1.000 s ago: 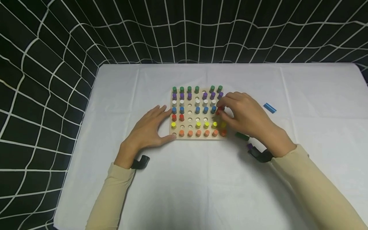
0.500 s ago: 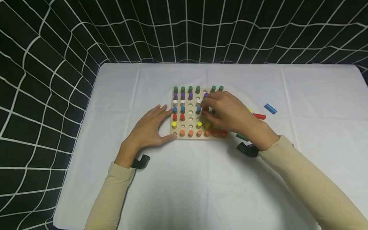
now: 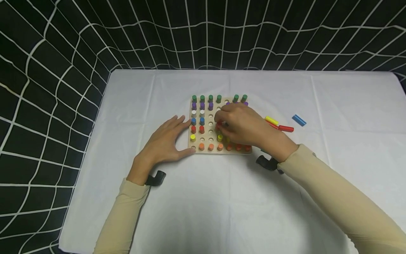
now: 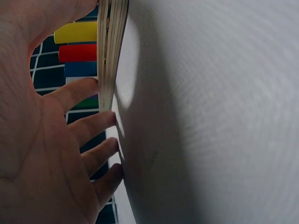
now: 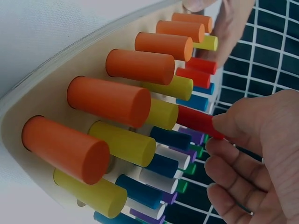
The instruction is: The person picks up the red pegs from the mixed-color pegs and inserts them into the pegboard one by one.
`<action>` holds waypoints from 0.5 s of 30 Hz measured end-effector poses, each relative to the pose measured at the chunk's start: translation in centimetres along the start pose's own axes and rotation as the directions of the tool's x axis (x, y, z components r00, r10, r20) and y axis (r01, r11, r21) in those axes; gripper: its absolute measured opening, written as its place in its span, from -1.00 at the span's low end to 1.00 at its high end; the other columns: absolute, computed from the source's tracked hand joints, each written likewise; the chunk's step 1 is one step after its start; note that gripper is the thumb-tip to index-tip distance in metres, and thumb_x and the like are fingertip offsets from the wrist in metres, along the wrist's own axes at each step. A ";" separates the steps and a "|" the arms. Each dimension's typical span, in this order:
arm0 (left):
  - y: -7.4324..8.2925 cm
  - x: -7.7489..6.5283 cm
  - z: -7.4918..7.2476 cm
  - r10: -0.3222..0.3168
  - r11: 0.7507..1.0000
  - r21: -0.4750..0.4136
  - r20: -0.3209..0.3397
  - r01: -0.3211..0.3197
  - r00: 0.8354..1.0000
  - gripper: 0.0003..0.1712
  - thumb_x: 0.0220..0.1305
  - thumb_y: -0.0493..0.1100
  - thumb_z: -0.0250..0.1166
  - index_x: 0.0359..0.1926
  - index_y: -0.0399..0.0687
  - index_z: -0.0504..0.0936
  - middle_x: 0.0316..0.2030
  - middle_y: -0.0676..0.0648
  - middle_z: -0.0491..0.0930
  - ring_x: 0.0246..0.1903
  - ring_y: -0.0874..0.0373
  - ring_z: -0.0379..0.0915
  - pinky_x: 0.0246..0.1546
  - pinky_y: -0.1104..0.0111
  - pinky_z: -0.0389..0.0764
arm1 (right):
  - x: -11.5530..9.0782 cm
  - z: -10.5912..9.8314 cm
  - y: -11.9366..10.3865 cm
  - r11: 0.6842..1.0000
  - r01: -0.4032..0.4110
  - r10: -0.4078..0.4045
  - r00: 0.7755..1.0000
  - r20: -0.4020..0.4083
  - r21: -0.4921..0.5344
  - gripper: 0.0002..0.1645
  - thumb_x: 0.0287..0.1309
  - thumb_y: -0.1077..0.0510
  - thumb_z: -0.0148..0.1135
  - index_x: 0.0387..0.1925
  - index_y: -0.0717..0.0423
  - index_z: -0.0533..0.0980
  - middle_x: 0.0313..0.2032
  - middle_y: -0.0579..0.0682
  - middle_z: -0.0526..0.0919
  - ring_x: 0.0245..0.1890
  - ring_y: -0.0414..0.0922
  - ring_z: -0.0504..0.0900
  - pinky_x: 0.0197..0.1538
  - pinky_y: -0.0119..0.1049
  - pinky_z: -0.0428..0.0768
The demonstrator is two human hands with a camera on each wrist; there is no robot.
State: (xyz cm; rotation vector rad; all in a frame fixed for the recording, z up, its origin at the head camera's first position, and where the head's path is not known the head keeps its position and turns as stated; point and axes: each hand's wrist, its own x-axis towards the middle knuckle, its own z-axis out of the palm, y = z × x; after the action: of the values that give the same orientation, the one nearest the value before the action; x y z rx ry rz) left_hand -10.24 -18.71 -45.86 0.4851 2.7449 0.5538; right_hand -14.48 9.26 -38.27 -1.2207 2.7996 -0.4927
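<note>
Pointing nearly upright lengthwise, red peg (image 5: 197, 121) pinched in right hand (image 3: 241, 123); left hand (image 3: 163, 141) spread against pegboard (image 4: 110, 56).

Clothed in a long beige left sleeve (image 3: 118, 218), lightly creased, and a matching right sleeve (image 3: 336, 197). Equipped with a curved black left wrist mount (image 3: 156, 178) and a similar right wrist mount (image 3: 267, 163).

Your right hand (image 3: 238, 123) masks much of the right half of the pegboard (image 3: 206, 135) in the head view.
From your right wrist, a yellow peg (image 5: 163, 113) hides the base of the red peg (image 5: 196, 121) you pinch; the top edge crops your left hand (image 5: 236, 28).
</note>
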 end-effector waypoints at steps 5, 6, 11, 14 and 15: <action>0.0 0.0 0.0 -0.004 1.000 0.004 0.002 0.004 1.000 0.15 0.19 0.53 0.30 0.68 0.26 0.15 0.71 -0.02 0.04 0.73 -0.04 -0.17 0.73 -0.07 0.02 | 0.4 0.2 -0.1 1.000 0.024 -0.025 1.000 0.016 0.014 -0.92 0.28 0.21 0.44 -0.19 0.07 0.74 -0.25 -0.01 0.79 -0.19 -0.05 0.72 0.08 -0.06 0.73; 0.1 0.0 0.0 -0.005 1.000 0.004 0.002 0.005 1.000 0.15 0.19 0.53 0.30 0.68 0.26 0.15 0.71 -0.02 0.04 0.73 -0.04 -0.17 0.73 -0.07 0.02 | 0.4 0.2 -0.1 0.999 0.031 -0.031 0.999 0.018 0.014 -0.92 0.28 0.21 0.43 -0.20 0.07 0.73 -0.26 -0.01 0.79 -0.20 -0.04 0.71 0.07 -0.06 0.73; 0.1 0.0 0.0 -0.003 1.000 0.001 0.000 0.003 1.000 0.14 0.19 0.53 0.30 0.68 0.26 0.16 0.71 -0.02 0.05 0.73 -0.05 -0.16 0.73 -0.08 0.03 | 0.8 0.4 -0.2 0.999 0.047 -0.048 0.998 0.044 0.019 -0.89 0.29 0.20 0.41 -0.16 0.09 0.72 -0.25 0.01 0.78 -0.20 -0.04 0.72 0.05 -0.07 0.73; 0.0 0.1 0.1 0.001 1.000 -0.002 -0.003 -0.001 1.000 0.14 0.18 0.53 0.30 0.68 0.26 0.17 0.71 -0.02 0.06 0.73 -0.06 -0.16 0.73 -0.08 0.03 | 0.9 0.6 -0.2 0.999 0.049 -0.051 0.997 0.065 0.024 -0.87 0.29 0.20 0.41 -0.14 0.09 0.72 -0.23 0.01 0.78 -0.19 -0.04 0.73 0.06 -0.08 0.74; 0.0 0.1 0.1 0.003 1.000 -0.003 -0.003 -0.003 1.000 0.14 0.19 0.53 0.30 0.68 0.26 0.16 0.71 -0.03 0.06 0.73 -0.06 -0.16 0.73 -0.08 0.03 | 0.9 0.7 -0.2 0.998 0.050 -0.051 0.996 0.067 0.025 -0.87 0.29 0.20 0.41 -0.14 0.09 0.72 -0.23 0.00 0.78 -0.18 -0.05 0.73 0.06 -0.09 0.74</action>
State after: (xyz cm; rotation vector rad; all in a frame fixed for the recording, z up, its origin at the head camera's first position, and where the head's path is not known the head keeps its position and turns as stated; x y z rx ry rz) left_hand -10.29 -18.61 -45.95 0.4885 2.7466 0.5601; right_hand -14.86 8.28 -38.77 -1.2813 2.7055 -0.4756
